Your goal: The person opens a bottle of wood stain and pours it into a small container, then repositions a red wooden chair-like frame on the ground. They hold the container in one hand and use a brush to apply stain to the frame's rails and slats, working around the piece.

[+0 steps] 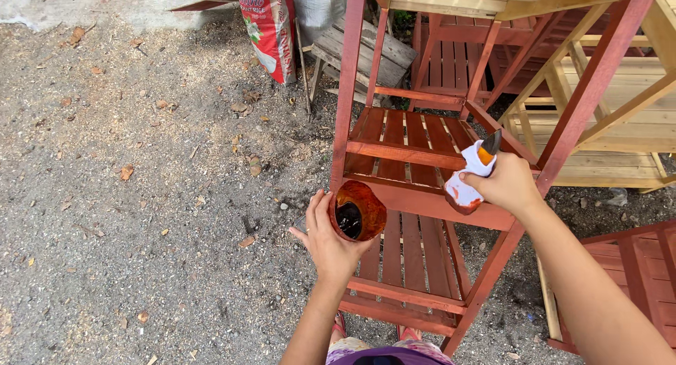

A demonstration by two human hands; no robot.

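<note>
Left hand [329, 244] cupped round stain-filled cup [357, 211], right hand [508, 185] gripping brush [473, 175] w/ wrapped handle, red rack [415, 196] just beyond both hands

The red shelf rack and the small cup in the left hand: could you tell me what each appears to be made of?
The shelf rack looks like slatted wood under a reddish-brown stain; grain and gaps between boards show. The cup, held by the left hand, seems thin plastic, translucent orange and stain-smeared, holding dark liquid. The right hand grips a brush with a rag-wrapped handle.
</note>
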